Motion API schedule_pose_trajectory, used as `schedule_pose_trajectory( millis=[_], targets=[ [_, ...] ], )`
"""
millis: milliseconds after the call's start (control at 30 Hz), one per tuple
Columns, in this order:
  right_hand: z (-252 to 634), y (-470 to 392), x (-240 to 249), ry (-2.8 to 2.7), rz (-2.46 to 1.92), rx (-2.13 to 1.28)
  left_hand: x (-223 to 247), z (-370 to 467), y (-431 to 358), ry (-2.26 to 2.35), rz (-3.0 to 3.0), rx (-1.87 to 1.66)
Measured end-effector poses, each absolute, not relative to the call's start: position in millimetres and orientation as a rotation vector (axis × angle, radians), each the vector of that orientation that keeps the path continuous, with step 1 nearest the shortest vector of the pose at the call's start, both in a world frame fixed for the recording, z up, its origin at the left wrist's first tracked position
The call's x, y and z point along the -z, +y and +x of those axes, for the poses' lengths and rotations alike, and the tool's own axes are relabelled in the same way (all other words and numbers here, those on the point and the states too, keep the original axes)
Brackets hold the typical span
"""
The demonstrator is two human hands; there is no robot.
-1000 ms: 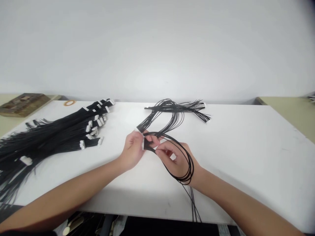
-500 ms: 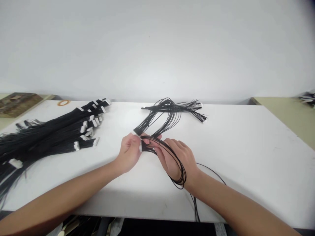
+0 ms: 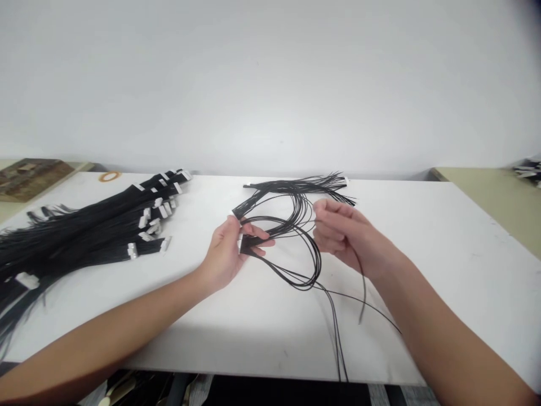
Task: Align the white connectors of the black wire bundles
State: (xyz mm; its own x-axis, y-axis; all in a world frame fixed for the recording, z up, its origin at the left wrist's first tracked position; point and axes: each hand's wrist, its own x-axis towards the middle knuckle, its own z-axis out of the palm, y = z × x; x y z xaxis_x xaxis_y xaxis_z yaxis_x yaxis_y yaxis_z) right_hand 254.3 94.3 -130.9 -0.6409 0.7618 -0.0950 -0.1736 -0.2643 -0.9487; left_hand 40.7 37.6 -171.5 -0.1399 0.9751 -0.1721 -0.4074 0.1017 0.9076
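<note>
The left hand (image 3: pixel 224 251) holds a black wire harness (image 3: pixel 279 229) by its white connectors (image 3: pixel 240 243); the right hand (image 3: pixel 344 231) pinches one loose wire (image 3: pixel 364 276). Wires seem light, floppy; connectors probably give firmer hold.

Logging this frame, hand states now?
Left hand: closed, holding white connectors on black wires.
Right hand: closed, holding a thin wire that hangs below it.

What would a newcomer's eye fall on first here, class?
Probably the heap of black wires with white connectors, spread over the left of the white table. Next, at the centre, looped wires held in the left hand. Beside them, a dark strand hangs from the right hand.
</note>
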Motion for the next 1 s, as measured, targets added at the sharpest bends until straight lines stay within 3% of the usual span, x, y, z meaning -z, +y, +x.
schedule_pose_trajectory(
  millis=[233,533,767,1000],
  targets=[
    [270,111,126,-1.156,-0.799,-1.519,167,40,42,1.066,0.626,-1.360],
    [260,113,134,-1.014,-0.720,-1.284,168,41,39,0.998,0.693,-1.279],
    [252,97,137,-1.423,-0.804,-1.328,171,38,36,0.903,0.830,-1.137],
    [232,79,146,-1.865,-0.870,-1.058,168,37,34,0.899,0.847,-1.051]
  ],
)
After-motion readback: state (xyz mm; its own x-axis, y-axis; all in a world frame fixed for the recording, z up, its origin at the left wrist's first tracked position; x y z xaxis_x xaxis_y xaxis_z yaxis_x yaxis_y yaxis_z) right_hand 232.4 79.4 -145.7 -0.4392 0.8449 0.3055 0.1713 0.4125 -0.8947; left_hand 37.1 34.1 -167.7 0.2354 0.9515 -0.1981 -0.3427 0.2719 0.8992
